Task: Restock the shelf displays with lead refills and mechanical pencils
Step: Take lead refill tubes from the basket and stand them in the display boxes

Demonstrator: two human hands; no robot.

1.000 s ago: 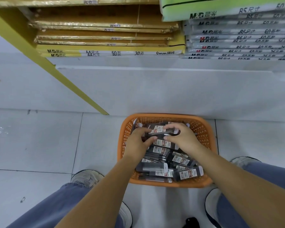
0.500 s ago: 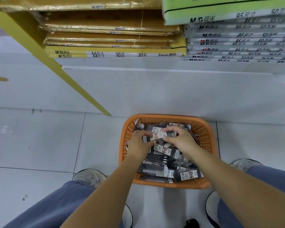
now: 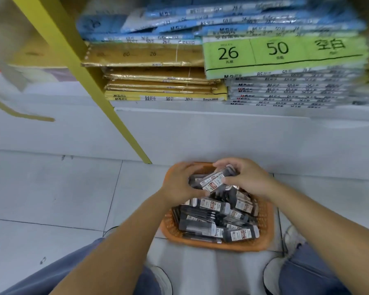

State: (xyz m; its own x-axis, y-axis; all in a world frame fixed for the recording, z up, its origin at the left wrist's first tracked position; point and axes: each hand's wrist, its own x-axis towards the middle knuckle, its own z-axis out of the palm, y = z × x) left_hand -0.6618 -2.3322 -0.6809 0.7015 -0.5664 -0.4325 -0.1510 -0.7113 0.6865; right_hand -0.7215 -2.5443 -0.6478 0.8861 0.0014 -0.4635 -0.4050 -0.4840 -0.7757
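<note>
Fingers of my right hand curl over the top of a handful of refill packs, the thumb pressed on its near face. My left hand clamps the same handful from the other end, so both hands are grasping it. The head camera is my only view, and it puts the handful just above the far end of the orange basket. The basket sits on the floor between my shoes, close to the base of the shelf. Under the handful, the loose packs lie heaped at all angles and fill the basket nearly to its rim. Each pack is a slim dark oblong in clear plastic with a white label and a red block. The print is too blurred to read, so I cannot tell refills from pencils for certain. I judge them light and stiff, with slick faces that will slide on one another. I would therefore squeeze the stack across its flat faces and keep a thumb along the edge to stop it fanning out. The cases look sturdy, but leads inside would be brittle, so a drop could cost stock. Above, beside a yellow upright, the shelf holds gold paper packs and a green pad. No pencil display shows in this view.
</note>
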